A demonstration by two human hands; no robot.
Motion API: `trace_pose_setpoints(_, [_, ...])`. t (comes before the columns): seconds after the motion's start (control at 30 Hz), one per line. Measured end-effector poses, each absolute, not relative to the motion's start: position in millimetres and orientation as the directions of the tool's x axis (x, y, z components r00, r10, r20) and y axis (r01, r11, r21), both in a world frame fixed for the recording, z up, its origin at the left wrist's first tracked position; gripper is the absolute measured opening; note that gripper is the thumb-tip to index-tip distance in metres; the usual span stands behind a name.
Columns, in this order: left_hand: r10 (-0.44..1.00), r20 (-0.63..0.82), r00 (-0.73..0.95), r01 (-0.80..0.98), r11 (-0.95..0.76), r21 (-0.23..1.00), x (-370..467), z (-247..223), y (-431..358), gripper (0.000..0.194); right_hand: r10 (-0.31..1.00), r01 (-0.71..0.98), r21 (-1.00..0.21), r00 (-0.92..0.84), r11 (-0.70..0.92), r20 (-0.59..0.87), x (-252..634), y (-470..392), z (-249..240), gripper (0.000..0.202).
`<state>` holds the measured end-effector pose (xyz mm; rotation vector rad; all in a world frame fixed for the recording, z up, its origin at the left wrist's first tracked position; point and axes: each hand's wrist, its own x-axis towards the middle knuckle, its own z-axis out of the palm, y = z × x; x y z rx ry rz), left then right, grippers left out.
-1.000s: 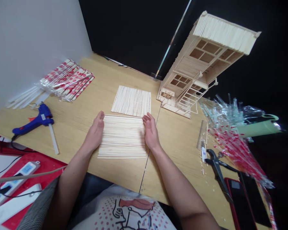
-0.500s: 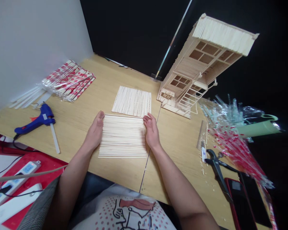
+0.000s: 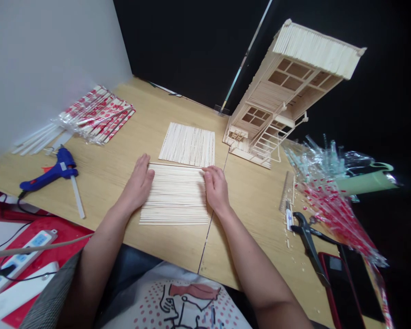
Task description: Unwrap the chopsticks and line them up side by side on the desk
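Note:
A row of thin wooden sticks (image 3: 174,196) lies side by side on the table, forming a rough rectangle with narrow gaps between several sticks. My left hand (image 3: 139,183) rests along its left ends, fingers stretched forward and the thumb over the edge. At the right ends is my right hand (image 3: 217,188), its fingers slightly bent and touching the upper right corner; nothing is gripped in it. Just beyond, a second flat panel of sticks (image 3: 187,144) lies with its sticks running front to back, close to the top of the row.
A stick-built model house (image 3: 260,105) stands at the back right. Left lie a blue glue gun (image 3: 60,169) and bagged sticks (image 3: 99,114). At right are a ruler (image 3: 287,192), black-handled cutters (image 3: 308,242), plastic packaging (image 3: 335,210) and a phone (image 3: 340,288).
My left hand has shifted up slightly, its thumb now further over the left ends of the row. The right hand's fingers have bent closer around the upper right corner.

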<state>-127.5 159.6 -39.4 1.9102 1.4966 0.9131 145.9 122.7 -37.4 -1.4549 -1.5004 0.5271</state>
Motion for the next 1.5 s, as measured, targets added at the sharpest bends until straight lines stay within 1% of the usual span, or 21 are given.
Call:
trace_pose_setpoints(0.07, [0.961,0.177,0.21,0.651,-0.273,0.708,-128,-42,165,0.085,0.94,0.645,-0.745,0.12,0.172,0.321,148,123,-37,0.052])
trace_pose_setpoints(0.13, [0.954,0.174,0.243,0.679,-0.295,0.672,-129,-45,169,0.085,0.949,0.717,-0.682,0.094,0.145,0.3,149,124,-38,0.052])
trace_pose_setpoints(0.27, [0.951,0.165,0.26,0.703,-0.304,0.643,-129,-51,171,0.077,0.965,0.789,-0.604,0.058,0.112,0.256,147,124,-42,0.05])
trace_pose_setpoints(0.43, [0.957,0.134,0.256,0.729,-0.282,0.624,-129,-50,168,0.072,0.973,0.838,-0.54,0.051,0.081,0.225,144,123,-40,0.048])
trace_pose_setpoints(0.63, [0.956,0.141,0.257,0.72,-0.286,0.632,-130,-47,167,0.071,0.972,0.83,-0.551,0.052,0.085,0.227,144,123,-39,0.045])
trace_pose_setpoints(0.83, [0.947,0.181,0.263,0.72,-0.318,0.617,-129,-49,166,0.065,0.973,0.841,-0.535,0.055,0.076,0.225,143,123,-41,0.052])
trace_pose_setpoints(0.97, [0.951,0.186,0.249,0.728,-0.31,0.611,-128,-50,166,0.069,0.974,0.86,-0.505,0.048,0.072,0.221,142,124,-43,0.05])
trace_pose_setpoints(1.27, [0.949,0.206,0.237,0.745,-0.314,0.589,-125,-50,164,0.072,0.972,0.864,-0.497,0.037,0.085,0.231,142,122,-44,0.048])
trace_pose_setpoints(1.5, [0.946,0.22,0.239,0.734,-0.324,0.597,-125,-49,164,0.066,0.971,0.867,-0.491,0.038,0.086,0.237,141,122,-44,0.048])
